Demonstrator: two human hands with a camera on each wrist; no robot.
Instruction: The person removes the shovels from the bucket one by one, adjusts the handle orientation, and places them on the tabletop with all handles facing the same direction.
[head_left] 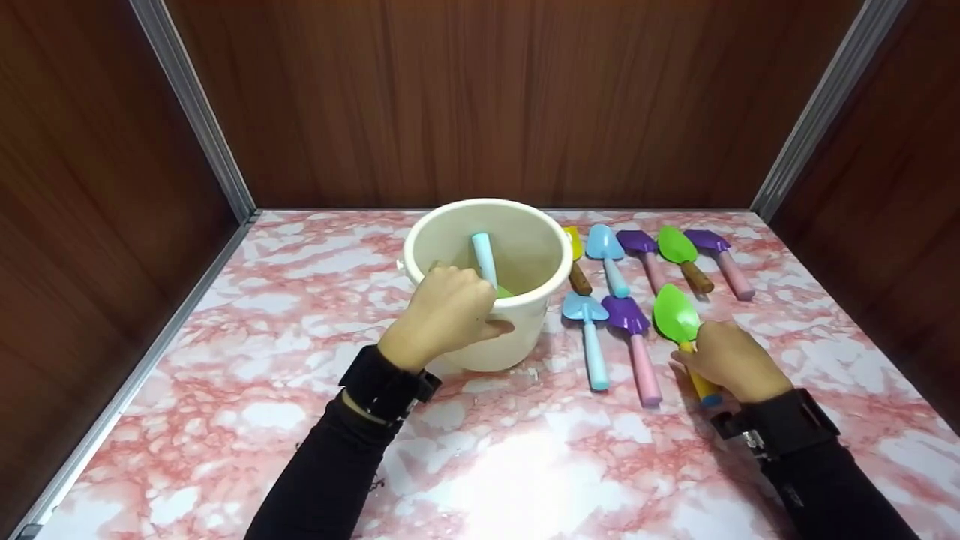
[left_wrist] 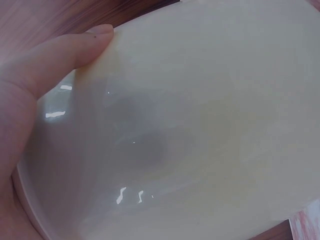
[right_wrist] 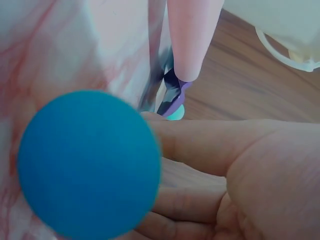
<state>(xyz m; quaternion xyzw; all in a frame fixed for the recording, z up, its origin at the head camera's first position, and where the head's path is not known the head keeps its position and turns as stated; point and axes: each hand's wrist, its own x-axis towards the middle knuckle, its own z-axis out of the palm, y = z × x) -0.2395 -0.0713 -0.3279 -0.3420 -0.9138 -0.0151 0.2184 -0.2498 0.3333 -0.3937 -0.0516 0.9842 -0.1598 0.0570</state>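
Observation:
My left hand grips the near rim of a white plastic bucket, fingers over the edge and thumb along the outer wall. The left wrist view shows the thumb against that wall. A light-blue handle leans inside the bucket, with a bit of green beside it; the rest is hidden. To the right, my right hand pinches the yellow handle of a green garden trowel, low over the tabletop. Its round blue handle end fills much of the right wrist view.
Right of the bucket, garden trowels lie in two rows: a pink-handled purple one and a light-blue one in front, several more behind, including a brown-handled green one. Brown wood-grain panels enclose the marbled pink tabletop.

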